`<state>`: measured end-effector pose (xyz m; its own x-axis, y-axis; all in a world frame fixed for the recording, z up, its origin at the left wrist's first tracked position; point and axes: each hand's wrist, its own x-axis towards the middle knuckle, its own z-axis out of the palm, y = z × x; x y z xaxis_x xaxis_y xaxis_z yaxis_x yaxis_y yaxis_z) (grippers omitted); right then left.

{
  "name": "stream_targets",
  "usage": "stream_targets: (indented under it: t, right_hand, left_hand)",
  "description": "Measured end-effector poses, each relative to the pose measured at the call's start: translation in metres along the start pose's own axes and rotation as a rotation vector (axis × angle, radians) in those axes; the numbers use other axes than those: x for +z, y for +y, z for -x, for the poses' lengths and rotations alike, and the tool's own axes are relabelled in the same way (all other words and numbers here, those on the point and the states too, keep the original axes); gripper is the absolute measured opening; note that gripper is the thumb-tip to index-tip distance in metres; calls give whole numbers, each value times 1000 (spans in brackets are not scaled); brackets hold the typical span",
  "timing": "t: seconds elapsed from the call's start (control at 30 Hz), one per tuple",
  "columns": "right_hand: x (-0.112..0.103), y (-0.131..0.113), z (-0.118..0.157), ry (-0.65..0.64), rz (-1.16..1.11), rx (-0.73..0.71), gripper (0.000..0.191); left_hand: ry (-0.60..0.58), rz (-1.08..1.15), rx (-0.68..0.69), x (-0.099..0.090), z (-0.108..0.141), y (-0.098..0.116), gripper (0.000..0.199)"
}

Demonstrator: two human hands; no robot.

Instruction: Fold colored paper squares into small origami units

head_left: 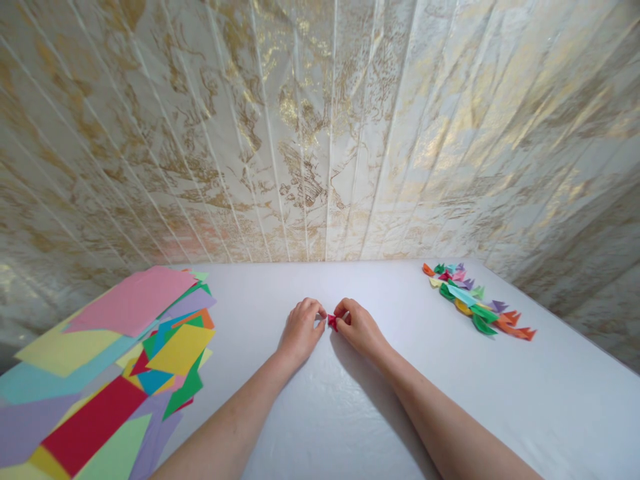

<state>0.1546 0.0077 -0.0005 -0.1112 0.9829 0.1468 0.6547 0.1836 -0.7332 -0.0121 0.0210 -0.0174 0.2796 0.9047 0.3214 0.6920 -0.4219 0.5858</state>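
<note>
A small folded red paper piece [333,322] is at the middle of the white table, between my two hands. My right hand [357,327] pinches it from the right with thumb and forefinger. My left hand [303,328] is curled at its left end, thumb and forefinger tips slightly apart and right beside the paper. Whether the left forefinger touches it is hard to make out. The fingers cover part of the folded shape.
Many coloured paper sheets, among them a pink sheet [137,300] and a red sheet [97,423], overlap on the left of the table [320,427]. Several small folded paper pieces [463,295] lie in a row at the right. A gold-patterned curtain [305,133] hangs behind.
</note>
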Motion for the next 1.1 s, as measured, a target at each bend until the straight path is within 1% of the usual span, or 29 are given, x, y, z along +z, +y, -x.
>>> stream_targets:
  t: [0.2,0.5,0.63,0.83,1.0,1.1]
  right_hand:
    - [-2,-1,0,3,-14,-19,7]
    - [-1,1,0,-23,1,-38,9]
    - [-4,-1,-1,-47,-32,-31,12]
    - [-11,0,-1,-77,-44,19,21]
    - [-11,0,1,-72,-42,6,13]
    - [-8,-1,2,-45,-27,-6,8]
  left_hand:
    - [-14,-2,-5,0,0,0,18]
    - [-57,-22,-2,-2,2,2,31]
    - [-37,-16,4,0,1,0,30]
    - [38,58,3,4,0,-7,31]
    - [55,71,-10,2,0,-5,27]
    - [52,65,-9,1,0,-4,25]
